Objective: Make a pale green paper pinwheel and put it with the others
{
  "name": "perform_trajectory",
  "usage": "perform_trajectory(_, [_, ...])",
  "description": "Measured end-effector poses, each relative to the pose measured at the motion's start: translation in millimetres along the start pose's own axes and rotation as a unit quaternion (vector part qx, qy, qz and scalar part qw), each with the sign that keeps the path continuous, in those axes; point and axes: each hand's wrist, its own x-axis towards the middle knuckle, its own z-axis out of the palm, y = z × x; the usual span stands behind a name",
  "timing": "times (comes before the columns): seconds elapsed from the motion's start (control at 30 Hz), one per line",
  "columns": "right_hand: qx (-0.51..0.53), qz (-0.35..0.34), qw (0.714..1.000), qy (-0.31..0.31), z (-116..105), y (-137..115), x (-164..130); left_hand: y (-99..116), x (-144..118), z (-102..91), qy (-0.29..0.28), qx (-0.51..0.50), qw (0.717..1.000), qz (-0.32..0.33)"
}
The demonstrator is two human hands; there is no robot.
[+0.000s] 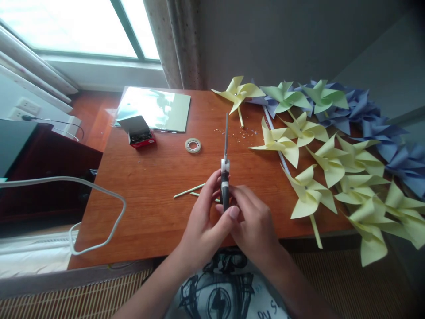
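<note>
We saw daylight pouring in from the wide glass window (76, 26) at upper left, blown out to near white. It threw hard glare across the glossy pale green sheet (154, 108) and a softer sheen over the reddish-brown wooden table (149, 186). Shadows were faint and short. The right side fell dimmer, corners vignetted dark. Wide-angle bending curved the edges. The centre was fairly sharp; the blue paper pinwheels (375, 119) looked soft.
</note>
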Motion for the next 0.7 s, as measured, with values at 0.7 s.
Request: perform_trajectory(0.7, [-0.105, -0.040, 0.991, -0.068, 8, 41, -1, 5, 17, -133.9, 0.156, 0.634, 0.756, 0.048])
